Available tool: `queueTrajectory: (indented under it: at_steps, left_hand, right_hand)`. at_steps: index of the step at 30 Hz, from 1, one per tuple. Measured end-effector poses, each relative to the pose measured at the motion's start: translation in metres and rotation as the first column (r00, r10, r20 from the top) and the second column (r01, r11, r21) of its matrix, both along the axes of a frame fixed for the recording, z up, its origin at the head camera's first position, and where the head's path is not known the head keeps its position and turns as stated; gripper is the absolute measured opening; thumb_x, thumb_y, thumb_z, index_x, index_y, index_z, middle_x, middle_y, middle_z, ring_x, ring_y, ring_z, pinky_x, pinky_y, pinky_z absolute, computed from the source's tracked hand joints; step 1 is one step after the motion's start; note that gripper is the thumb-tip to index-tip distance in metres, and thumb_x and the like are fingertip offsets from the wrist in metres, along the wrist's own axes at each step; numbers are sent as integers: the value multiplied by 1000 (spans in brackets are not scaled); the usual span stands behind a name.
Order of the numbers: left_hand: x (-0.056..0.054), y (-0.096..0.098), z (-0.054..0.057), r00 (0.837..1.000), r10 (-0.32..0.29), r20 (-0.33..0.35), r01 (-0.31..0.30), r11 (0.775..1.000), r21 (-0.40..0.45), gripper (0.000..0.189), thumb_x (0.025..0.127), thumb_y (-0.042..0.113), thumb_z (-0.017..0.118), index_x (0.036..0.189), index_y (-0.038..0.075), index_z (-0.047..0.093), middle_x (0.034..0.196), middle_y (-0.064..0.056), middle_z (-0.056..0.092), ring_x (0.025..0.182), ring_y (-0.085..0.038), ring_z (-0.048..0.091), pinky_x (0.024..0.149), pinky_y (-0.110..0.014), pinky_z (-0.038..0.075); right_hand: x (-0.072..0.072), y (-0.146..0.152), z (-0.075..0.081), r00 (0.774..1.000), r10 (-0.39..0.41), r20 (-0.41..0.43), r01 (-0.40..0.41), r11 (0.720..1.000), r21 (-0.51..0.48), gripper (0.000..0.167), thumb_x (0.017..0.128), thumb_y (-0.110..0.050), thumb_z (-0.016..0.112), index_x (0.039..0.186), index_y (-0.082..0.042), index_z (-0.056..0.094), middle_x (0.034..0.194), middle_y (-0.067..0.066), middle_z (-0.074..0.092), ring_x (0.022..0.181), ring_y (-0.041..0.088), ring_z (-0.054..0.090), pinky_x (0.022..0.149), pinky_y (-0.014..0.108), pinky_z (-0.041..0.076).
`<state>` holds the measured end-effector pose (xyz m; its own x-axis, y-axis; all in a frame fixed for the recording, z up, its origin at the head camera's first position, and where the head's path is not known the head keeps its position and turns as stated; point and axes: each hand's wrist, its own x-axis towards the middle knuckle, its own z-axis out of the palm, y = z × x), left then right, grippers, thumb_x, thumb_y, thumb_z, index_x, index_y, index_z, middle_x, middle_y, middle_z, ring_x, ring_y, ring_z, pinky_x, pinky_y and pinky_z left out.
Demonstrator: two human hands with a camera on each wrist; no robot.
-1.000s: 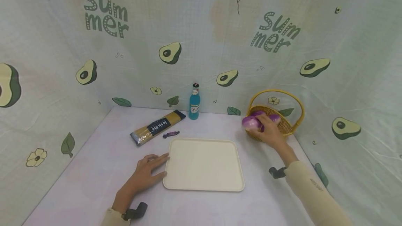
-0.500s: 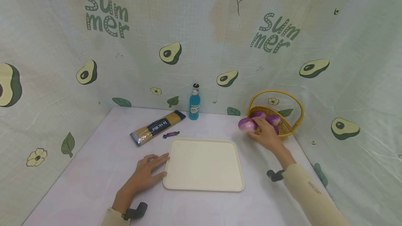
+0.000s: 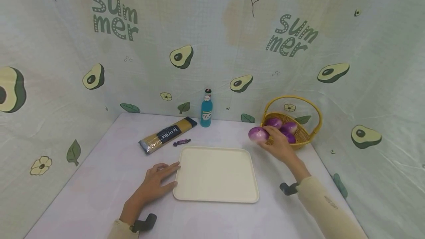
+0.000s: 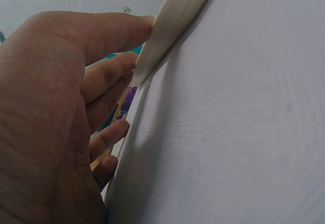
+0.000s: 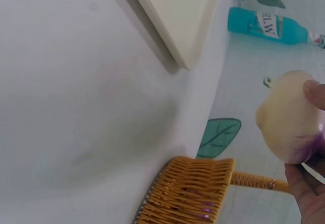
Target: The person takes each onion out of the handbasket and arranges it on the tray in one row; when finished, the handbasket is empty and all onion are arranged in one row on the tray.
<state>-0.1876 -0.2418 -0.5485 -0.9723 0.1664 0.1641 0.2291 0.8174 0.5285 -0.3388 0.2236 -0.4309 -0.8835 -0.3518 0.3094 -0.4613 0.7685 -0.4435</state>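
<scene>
My right hand [image 3: 279, 144] holds a purple-and-white turnip [image 3: 258, 134] between thumb and fingers, just off the left side of a wicker basket [image 3: 303, 135]. In the right wrist view the turnip [image 5: 289, 120] shows its pale underside with a small nub, clear of the basket [image 5: 185, 193]. Several more purple turnips [image 3: 289, 127] lie in the basket. My left hand [image 3: 152, 183] rests at the left edge of a cream rectangular tray [image 3: 216, 174]. Its fingertips touch the rim, and the left wrist view shows the thumb [image 4: 119, 31] against the tray's edge [image 4: 167, 28].
Behind the tray lie a pack of spaghetti [image 3: 168, 134] and a small purple-wrapped candy [image 3: 182, 142]. A blue bottle [image 3: 206, 109] stands upright near the back cloth [image 3: 212, 28]. The basket's tall handle [image 3: 293, 97] arches over the turnips.
My right hand has lifted the turnip out of the basket and moved it a little left, leaving the other turnips more exposed. The left hand and tray stay in place.
</scene>
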Motion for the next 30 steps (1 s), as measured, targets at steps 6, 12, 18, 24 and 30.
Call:
queueTrajectory:
  at_steps: [6,12,18,24,30]
  left_hand:
    - [0,0,0,1000,1,6,-1,1000,-7,59,92,55,64,146,36,51,152,22,42,138,-27,34,109,-58,22]
    - [0,-1,1,1000,-1,8,1,1000,-3,59,92,55,63,147,37,51,152,22,42,139,-27,33,109,-58,21]
    - [0,0,1,1000,5,22,-5,1000,-2,60,92,55,63,148,39,49,152,22,42,140,-26,32,110,-58,19]
    - [-1,-1,0,1000,2,16,-2,1000,-15,60,92,56,63,148,38,50,152,22,42,139,-26,33,110,-57,21]
    - [0,-1,0,1000,8,22,-7,1000,-19,60,92,55,64,147,37,50,152,21,43,139,-26,33,110,-57,21]
  right_hand:
    - [2,-6,-1,999,30,-25,-31,999,-18,67,89,-29,77,144,-3,49,148,22,44,134,45,42,106,62,36]
    - [5,-13,-4,997,56,-52,-58,998,-32,68,89,-28,77,145,-2,48,147,22,45,132,44,45,106,61,37]
    - [7,-21,-6,998,58,-33,-59,998,-29,72,90,-32,77,148,-3,46,150,21,44,135,42,43,108,59,35]
    - [10,-28,-7,998,59,-26,-59,998,-11,72,89,-35,77,146,-4,47,151,21,43,136,41,41,108,58,36]
    - [12,-35,-11,995,85,-51,-87,996,-22,65,88,-32,79,141,-5,53,146,18,49,136,38,43,109,55,36]
